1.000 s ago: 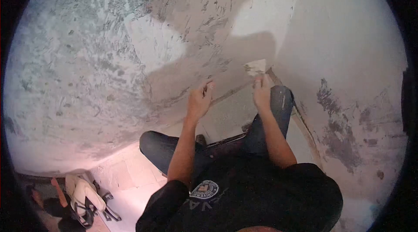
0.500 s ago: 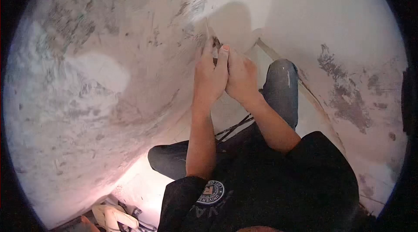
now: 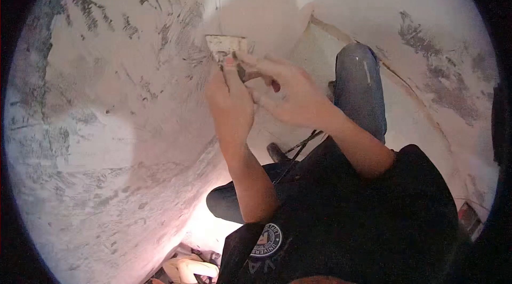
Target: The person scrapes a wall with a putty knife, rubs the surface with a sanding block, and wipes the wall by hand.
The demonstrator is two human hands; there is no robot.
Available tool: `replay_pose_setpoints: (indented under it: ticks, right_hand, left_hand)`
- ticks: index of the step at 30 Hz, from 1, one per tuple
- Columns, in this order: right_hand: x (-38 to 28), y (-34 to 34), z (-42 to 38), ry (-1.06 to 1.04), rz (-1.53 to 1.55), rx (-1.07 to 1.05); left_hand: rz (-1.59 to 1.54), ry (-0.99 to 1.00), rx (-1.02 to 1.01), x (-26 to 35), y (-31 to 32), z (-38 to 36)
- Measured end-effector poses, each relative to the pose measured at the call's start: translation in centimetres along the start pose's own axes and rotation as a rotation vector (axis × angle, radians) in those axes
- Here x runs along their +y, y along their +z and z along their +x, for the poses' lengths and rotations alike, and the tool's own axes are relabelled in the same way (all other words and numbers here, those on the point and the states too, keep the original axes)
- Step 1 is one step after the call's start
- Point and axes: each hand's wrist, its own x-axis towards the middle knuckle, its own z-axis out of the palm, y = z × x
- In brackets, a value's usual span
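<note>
My left hand [image 3: 230, 100] is closed around a putty knife, its thumb lying along the tool toward the blade. The pale, stained, wide putty knife blade [image 3: 226, 43] points up and away from me. My right hand [image 3: 296, 94] is close beside it on the right, index finger reaching to the blade's lower right corner. Its other fingers are curled, and a dark reddish-brown handle-like end [image 3: 276, 86] shows between them. What that piece belongs to is partly hidden and blurred. Both hands are held in front of the wall, above my knees.
A patchy, plaster-smeared wall [image 3: 138, 92] rises on the left. On the right, a crack-like edge [image 3: 405, 81] runs beside my bent knee [image 3: 360, 89]. Pale items [image 3: 189, 269] lie at the bottom left near a bright light. Black cords [image 3: 301, 150] hang near my waist.
My hands were pressed together with the tool nearly edge-on. Now they are apart at the fingers, the left has shifted left, and the putty knife's blade faces me. The view has moved somewhat.
</note>
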Motion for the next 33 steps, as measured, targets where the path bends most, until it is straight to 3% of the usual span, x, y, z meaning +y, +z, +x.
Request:
replay_pose_setpoints:
  ticks: [2,4,5,7,10,13,18,22,27,30,32,33]
  right_hand:
    - [1.3,0.2,0.4,0.109,0.162,-0.065]
    - [2.5,1.2,0.8,0.334,0.589,0.334]
    - [1.9,1.4,1.2,0.338,0.591,0.336]
    - [0.1,1.0,1.7,0.579,1.265,0.000]
    - [-0.7,2.2,2.3,0.553,1.352,0.075]
    - [-0.3,1.6,3.8,0.572,1.437,0.232]
    - [0.7,3.1,5.5,0.439,1.430,0.356]
    - [0.4,2.9,6.6,0.382,1.372,0.472]
    - [1.2,3.8,6.0,0.440,1.474,0.365]
    - [1.0,2.5,7.4,0.432,1.472,0.363]
    - [1.0,2.8,7.2,0.432,1.499,0.361]
    - [1.2,3.2,6.7,0.526,1.317,0.350]
  left_hand:
    - [0.104,0.021,0.094,2.0,0.0,-0.9]
    - [0.118,0.001,0.079,3.2,1.3,-1.1]
    - [0.035,-0.019,0.077,3.8,1.4,-0.9]
    - [-0.035,-0.038,0.069,4.1,1.7,-0.4]
    - [0.303,0.055,0.133,3.5,1.8,0.7]
    - [0.243,0.105,0.099,3.9,4.0,1.5]
    - [0.275,-0.062,0.111,5.0,5.0,3.1]
    - [0.206,0.026,0.089,4.4,5.2,3.7]
    - [0.246,-0.021,0.127,3.6,5.1,3.5]
    - [0.167,0.110,0.091,4.2,5.5,4.6]
    - [0.181,0.090,0.081,4.9,5.4,4.8]
    - [0.194,0.069,0.063,5.2,5.2,4.7]
